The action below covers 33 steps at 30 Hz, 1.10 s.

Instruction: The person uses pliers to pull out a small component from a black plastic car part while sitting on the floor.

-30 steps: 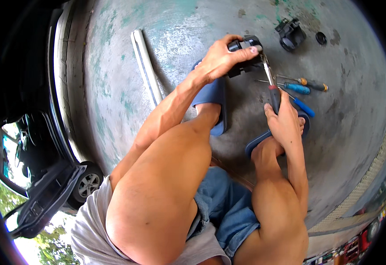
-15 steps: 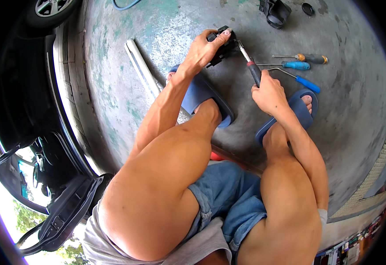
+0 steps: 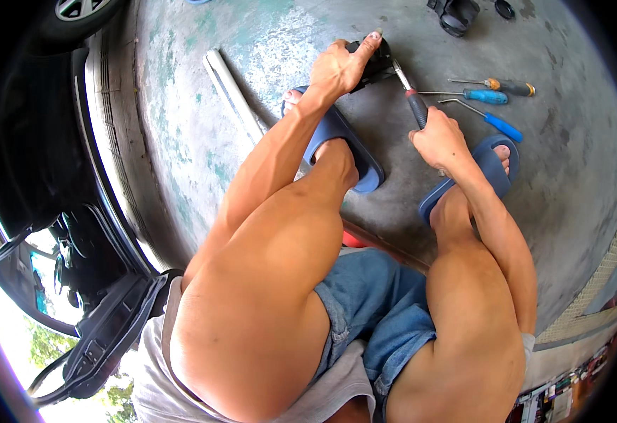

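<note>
My left hand (image 3: 340, 69) is closed on a black plastic part (image 3: 374, 70) above the floor, its thumb over the top, partly hiding it. My right hand (image 3: 435, 139) grips a tool handle (image 3: 418, 106), dark with a red band, whose silver shaft reaches the part; whether the tip is seated is too small to tell. Right of them lie an orange-and-black screwdriver (image 3: 511, 87), a blue screwdriver (image 3: 487, 96) and a blue-handled tool with a bent shaft (image 3: 506, 127). Farther up are a black housing (image 3: 454, 17) and a black ring (image 3: 504, 9).
My feet are in blue sandals (image 3: 494, 171) on the stained concrete floor (image 3: 181, 141). A long pale bar (image 3: 224, 83) lies left of my left foot. A black car (image 3: 47, 169) with an open door stands at the left; shelves of small items show at lower right.
Since a second ago both hands, with the part and tool, have shifted somewhat left relative to the loose tools on the floor. The view has moved too; the grips look the same.
</note>
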Each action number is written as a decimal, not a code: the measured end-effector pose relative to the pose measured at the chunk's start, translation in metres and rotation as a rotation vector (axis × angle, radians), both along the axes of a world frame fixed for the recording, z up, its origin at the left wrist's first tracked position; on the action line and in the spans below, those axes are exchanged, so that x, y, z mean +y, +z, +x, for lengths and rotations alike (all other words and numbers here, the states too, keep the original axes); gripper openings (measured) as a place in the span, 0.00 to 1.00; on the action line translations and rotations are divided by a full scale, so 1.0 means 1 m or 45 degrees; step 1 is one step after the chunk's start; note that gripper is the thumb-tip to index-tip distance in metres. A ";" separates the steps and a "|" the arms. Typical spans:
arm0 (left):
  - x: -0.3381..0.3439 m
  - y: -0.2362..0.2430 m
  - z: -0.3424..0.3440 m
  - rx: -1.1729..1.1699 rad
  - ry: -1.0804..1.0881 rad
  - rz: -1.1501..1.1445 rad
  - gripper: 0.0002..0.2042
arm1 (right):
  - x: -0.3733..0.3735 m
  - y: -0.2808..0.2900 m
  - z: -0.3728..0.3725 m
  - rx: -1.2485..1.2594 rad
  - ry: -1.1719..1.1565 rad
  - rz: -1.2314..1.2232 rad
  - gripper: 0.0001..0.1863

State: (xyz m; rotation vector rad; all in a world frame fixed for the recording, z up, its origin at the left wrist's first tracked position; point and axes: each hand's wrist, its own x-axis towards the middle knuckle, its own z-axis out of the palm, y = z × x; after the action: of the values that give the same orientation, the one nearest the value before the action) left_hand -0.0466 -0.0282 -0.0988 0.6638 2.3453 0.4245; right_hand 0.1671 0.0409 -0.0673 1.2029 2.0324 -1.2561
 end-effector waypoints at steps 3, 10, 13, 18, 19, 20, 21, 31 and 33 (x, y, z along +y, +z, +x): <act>-0.003 -0.008 0.005 0.017 -0.021 0.005 0.53 | -0.003 -0.007 0.007 -0.014 -0.030 0.017 0.20; -0.007 -0.009 0.001 -0.079 -0.030 0.029 0.49 | -0.012 -0.037 0.020 0.124 -0.007 0.146 0.16; -0.006 -0.008 0.004 -0.053 -0.010 0.056 0.47 | -0.013 -0.030 0.020 0.177 0.008 0.128 0.16; -0.009 -0.013 0.008 -0.046 -0.006 0.117 0.45 | -0.011 -0.046 0.027 0.271 0.028 0.146 0.15; -0.012 -0.017 0.011 0.013 0.013 0.174 0.44 | -0.012 -0.047 0.029 0.280 0.015 0.152 0.14; -0.013 -0.020 0.013 0.071 0.031 0.231 0.43 | -0.013 -0.048 0.030 0.282 0.014 0.158 0.14; -0.018 -0.022 0.012 0.026 0.036 0.236 0.42 | -0.016 -0.049 0.030 0.286 0.020 0.152 0.14; -0.026 -0.028 0.018 0.080 0.125 0.368 0.38 | -0.013 -0.055 0.023 0.181 -0.046 0.046 0.23; -0.025 -0.028 0.020 0.096 0.161 0.391 0.38 | -0.015 -0.054 0.019 0.161 -0.079 0.071 0.23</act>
State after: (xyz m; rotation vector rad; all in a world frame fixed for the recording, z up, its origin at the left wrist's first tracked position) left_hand -0.0261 -0.0537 -0.1263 0.6833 2.4247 0.8415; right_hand 0.1858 0.0257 -0.1212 1.2495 2.1482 -1.3436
